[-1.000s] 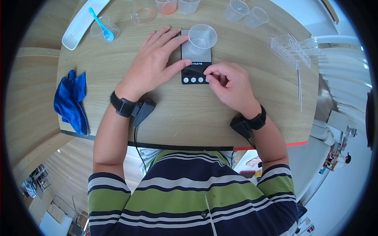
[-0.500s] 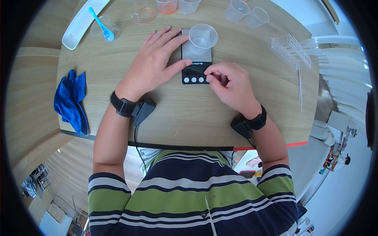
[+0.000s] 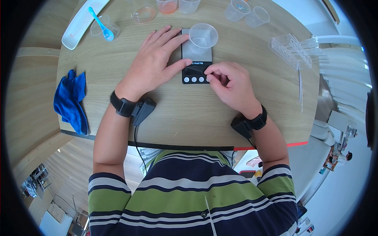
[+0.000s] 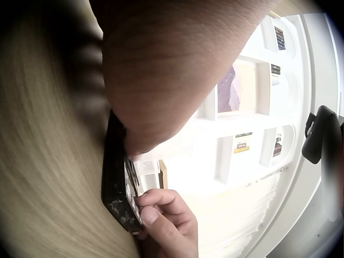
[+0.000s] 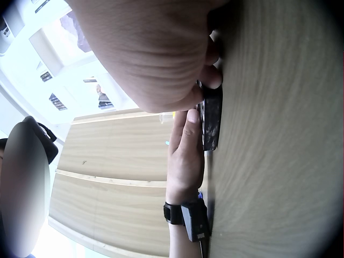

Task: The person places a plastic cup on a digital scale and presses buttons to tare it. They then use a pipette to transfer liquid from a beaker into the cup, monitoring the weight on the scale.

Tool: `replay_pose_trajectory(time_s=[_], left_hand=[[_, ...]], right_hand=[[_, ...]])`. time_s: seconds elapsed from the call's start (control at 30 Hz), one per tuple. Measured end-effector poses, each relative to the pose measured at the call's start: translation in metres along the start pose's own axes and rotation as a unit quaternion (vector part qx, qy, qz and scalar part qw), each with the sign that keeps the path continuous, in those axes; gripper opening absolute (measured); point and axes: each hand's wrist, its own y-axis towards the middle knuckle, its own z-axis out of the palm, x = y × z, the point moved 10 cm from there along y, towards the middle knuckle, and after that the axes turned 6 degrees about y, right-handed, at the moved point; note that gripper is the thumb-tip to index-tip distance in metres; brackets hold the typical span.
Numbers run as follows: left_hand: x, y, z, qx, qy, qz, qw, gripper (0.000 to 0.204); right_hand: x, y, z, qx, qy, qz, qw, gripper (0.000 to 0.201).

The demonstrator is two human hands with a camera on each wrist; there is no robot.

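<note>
A black pocket digital scale (image 3: pixel 197 72) with a grey weighing plate lies on the table. A clear plastic cup (image 3: pixel 202 37) stands on the plate. My left hand (image 3: pixel 155 59) lies along the scale's left side, fingers spread, with the index fingertip near the cup and the thumb across the scale below the plate. My right hand (image 3: pixel 232 84) has its fingers curled at the scale's front right corner; index finger and thumb meet the edge by the display and cover the rightmost round button. In the left wrist view, the right thumb (image 4: pixel 153 220) is close against the button end.
Clear cups (image 3: pixel 258 17), one with orange liquid (image 3: pixel 167 8), stand at the back. A light blue spoon (image 3: pixel 102 25) rests in a small beaker beside a white tray (image 3: pixel 75 33). A blue cloth (image 3: pixel 71 102) lies left; a clear rack (image 3: pixel 291 53) stands right.
</note>
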Motion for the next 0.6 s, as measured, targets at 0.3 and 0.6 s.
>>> replay_pose_trajectory(time_s=[0.3,0.6], left_hand=[[-0.0001,-0.0001,-0.0002,-0.001,-0.002,0.004,1.0,0.064],[-0.0009,0.0003,-0.0001,0.001,0.001,0.0,1.0,0.063]], right_hand=[[0.0009,0.0002,-0.0001,-0.001,-0.004,-0.007,1.0,0.015],[0.0,0.0002,-0.0001,-0.001,0.01,0.0,1.0,0.015]])
